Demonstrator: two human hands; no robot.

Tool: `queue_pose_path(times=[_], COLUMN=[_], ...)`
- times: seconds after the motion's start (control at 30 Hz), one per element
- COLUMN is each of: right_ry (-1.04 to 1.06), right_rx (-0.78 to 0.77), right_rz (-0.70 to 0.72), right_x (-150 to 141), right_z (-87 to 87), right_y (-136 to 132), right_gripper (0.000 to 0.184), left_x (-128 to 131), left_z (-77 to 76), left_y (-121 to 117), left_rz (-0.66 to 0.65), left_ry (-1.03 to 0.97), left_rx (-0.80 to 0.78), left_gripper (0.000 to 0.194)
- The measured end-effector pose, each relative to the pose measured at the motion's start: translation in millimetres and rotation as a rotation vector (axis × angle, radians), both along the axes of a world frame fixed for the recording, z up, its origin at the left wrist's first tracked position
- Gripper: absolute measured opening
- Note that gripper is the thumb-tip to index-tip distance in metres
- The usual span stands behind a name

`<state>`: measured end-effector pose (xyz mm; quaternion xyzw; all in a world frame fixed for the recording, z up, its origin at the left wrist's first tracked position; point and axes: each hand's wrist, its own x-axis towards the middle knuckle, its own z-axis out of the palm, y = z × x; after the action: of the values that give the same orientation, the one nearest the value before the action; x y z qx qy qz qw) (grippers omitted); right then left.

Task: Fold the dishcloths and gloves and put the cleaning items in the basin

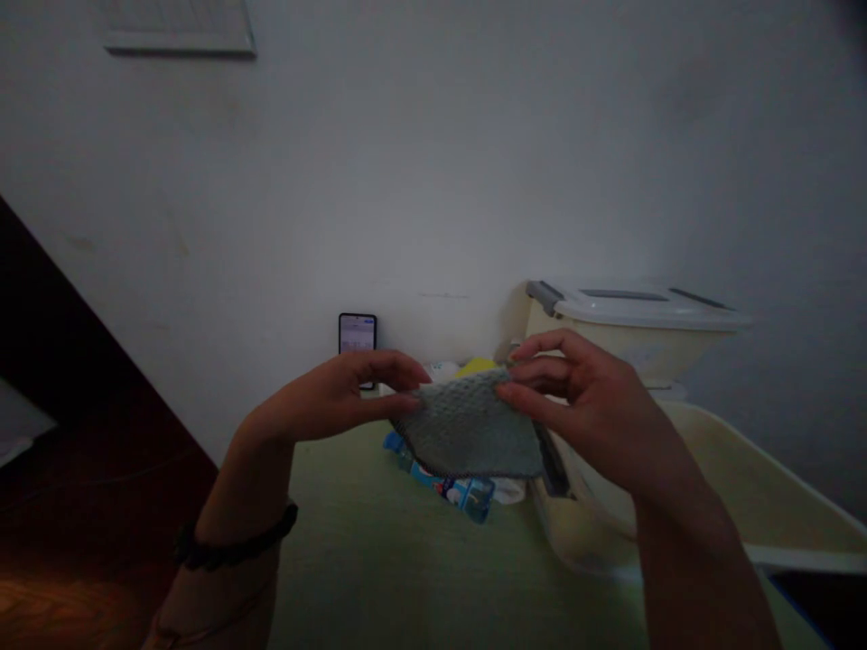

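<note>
A grey-green textured cleaning cloth (pixel 474 429) with a dark stitched edge hangs in the air between my hands, above the table. My left hand (pixel 339 393) pinches its upper left corner between thumb and fingers. At the upper right corner, my right hand (pixel 582 393) grips it the same way. Behind and below the cloth lies a plastic bottle with a blue label and blue cap (pixel 467 496), partly covered from view. Something yellow (pixel 476 366) and something white peek out over the cloth's top edge; I cannot make out what they are.
A phone (pixel 358 334) with its screen lit leans upright against the wall. On the right stands an open cream plastic bin (pixel 765 487), with a lidded cream storage box (pixel 623 338) behind it. The green tabletop (pixel 379 578) spreads below my hands.
</note>
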<state>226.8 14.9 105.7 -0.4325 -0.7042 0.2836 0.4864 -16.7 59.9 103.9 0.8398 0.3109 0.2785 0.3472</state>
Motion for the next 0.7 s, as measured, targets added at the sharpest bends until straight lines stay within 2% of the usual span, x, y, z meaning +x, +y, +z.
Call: queue_pose_path(times=[0.07,0.2,0.47,0.7], right_ry=[-0.098,-0.231,-0.305,-0.280], right_rx=[-0.005,0.045,0.104,0.054], right_rz=[0.053,0.105,0.100,0.150], right_x=[-6.7,-18.5,-22.6,-23.9], right_z=[2.6,9.5,13.1,11.2], right_y=[-4.7,-13.3,-19.7,-18.8], right_gripper=[0.018,0.013,0.015,0.011], left_x=[6.8,23.6,25.9,26.2], left_z=[5.4,13.2,15.7,18.5], left_y=[-8.3,-21.5,-27.7,-30.4], left_rz=[0.014,0.006,-0.002,0.011], left_ry=[0.057,0.021,0.005,-0.014], left_rx=[0.108,0.222,0.222,0.280], left_gripper=[0.017,0.014,0.008,0.007])
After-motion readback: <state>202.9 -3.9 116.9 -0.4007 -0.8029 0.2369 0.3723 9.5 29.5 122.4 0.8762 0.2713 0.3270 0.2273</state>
